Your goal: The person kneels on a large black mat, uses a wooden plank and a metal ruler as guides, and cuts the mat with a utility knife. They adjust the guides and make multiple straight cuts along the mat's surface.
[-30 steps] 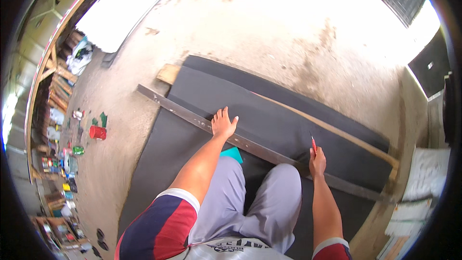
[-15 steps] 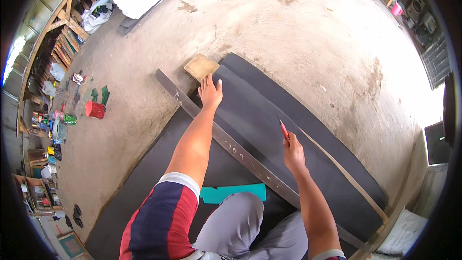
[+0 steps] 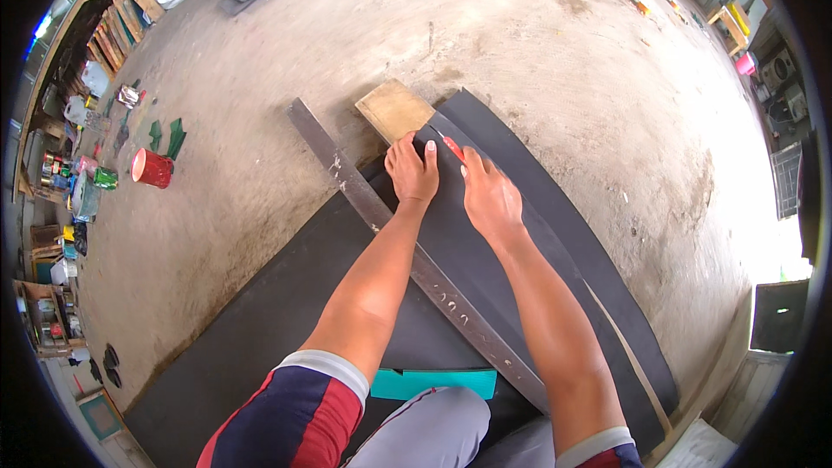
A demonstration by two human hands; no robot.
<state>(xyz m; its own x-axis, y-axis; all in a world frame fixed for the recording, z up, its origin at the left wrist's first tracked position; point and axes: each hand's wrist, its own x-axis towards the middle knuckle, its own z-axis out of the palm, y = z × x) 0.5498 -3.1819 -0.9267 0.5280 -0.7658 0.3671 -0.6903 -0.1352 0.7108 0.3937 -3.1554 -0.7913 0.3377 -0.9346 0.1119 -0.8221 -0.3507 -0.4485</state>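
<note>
My left hand point(image 3: 412, 169) lies flat with fingers stretched on the end of a dark grey sheet strip point(image 3: 511, 234), beside a light wooden board point(image 3: 393, 108). The board lies under the strip's far end. In my right hand point(image 3: 492, 199) is a slim red-handled knife point(image 3: 452, 147), its thin tip at the strip's end close to my left thumb. A long brown straight bar point(image 3: 433, 282), scuffed and spotted, runs diagonally below my hands. Under it spreads a wider dark sheet point(image 3: 286, 295). A teal strip point(image 3: 433, 384) rests on that sheet near my knee.
A red bucket point(image 3: 152, 169) stands on the concrete floor to the left, near cans and jars. Shelves with wood pieces line the left wall. Another dark sheet point(image 3: 598, 251) lies along the right. At top right stands a small wooden stool point(image 3: 731, 30).
My right hand has moved up and left, bringing the knife's tip to the strip's far end. My left hand still lies there, its fingers by the board. The view has shifted slightly.
</note>
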